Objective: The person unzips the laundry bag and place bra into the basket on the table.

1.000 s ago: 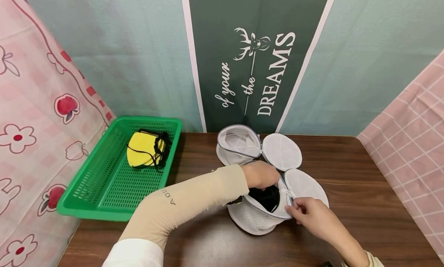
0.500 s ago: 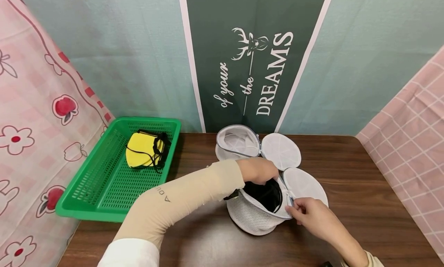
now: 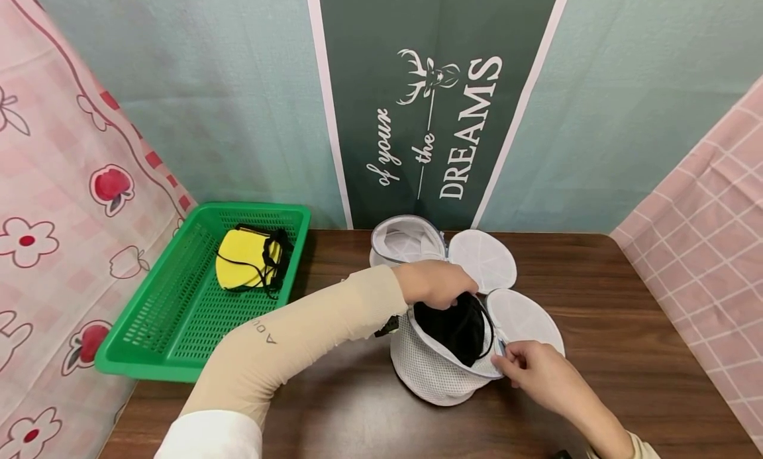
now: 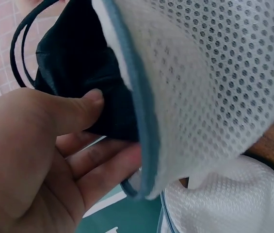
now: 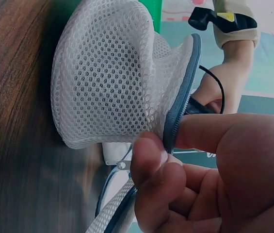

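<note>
A white mesh laundry bag [image 3: 438,378] stands on the table with its zip lid [image 3: 527,320] folded back to the right. My left hand [image 3: 438,285] is over the bag's mouth and pinches a black cloth face mask [image 3: 457,330] between thumb and fingers. In the left wrist view, the mask [image 4: 78,58] lies partly inside the blue-edged opening, its cord loops sticking out. My right hand [image 3: 539,374] pinches the bag's zipped rim [image 5: 183,97] at the right side. The bag's bottom is hidden.
Behind it a second mesh bag [image 3: 408,244] stands unzipped, its round lid [image 3: 483,261] lying to the right. At the left, a green plastic basket [image 3: 156,373] holds yellow masks [image 3: 244,259] with black straps. Curtains close off the back and sides of the wooden table [image 3: 644,353].
My left hand has drawn up and left from inside the bag, and more of the black mask and its cord now shows. My right hand has stayed at the rim.
</note>
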The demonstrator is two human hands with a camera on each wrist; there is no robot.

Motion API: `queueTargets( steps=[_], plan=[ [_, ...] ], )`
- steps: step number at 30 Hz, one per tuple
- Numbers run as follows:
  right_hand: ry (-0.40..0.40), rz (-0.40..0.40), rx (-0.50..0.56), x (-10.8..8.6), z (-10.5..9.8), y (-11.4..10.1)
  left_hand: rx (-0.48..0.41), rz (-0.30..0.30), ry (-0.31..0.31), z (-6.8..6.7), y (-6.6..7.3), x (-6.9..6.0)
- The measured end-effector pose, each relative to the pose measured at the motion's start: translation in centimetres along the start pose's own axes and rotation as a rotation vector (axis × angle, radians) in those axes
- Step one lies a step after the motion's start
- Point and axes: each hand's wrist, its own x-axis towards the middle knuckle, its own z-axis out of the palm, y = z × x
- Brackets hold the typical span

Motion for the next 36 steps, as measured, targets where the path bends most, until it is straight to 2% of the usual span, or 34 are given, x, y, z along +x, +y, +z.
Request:
queueTargets(
  steps=[4, 10, 17, 25, 32, 36],
  plan=[
    [0.004, 0.001, -0.005, 0.0, 0.0, 0.0, -0.007, 0.013, 0.065, 0.0, -0.5, -0.3],
    [0.001, 0.021, -0.008, 0.0, -0.1, 0.0, -0.066, 0.053, 0.189, -0.2, -1.2, -0.9],
    [-0.006, 0.031, -0.019, 0.0, -0.1, 0.0, -0.081, 0.064, 0.249, -0.7, -1.7, -1.5],
    [-0.01, 0.037, -0.013, 0.1, -0.2, 0.1, -0.124, 0.065, 0.343, -2.5, -2.4, -2.6],
    [-0.003, 0.039, -0.025, 0.0, -0.2, 0.1, -0.168, 0.041, 0.401, -3.9, -3.5, -3.6],
    [-0.007, 0.043, -0.021, 0.0, -0.2, 0.2, -0.186, 0.017, 0.441, -4.6, -4.2, -4.7]
  ],
)
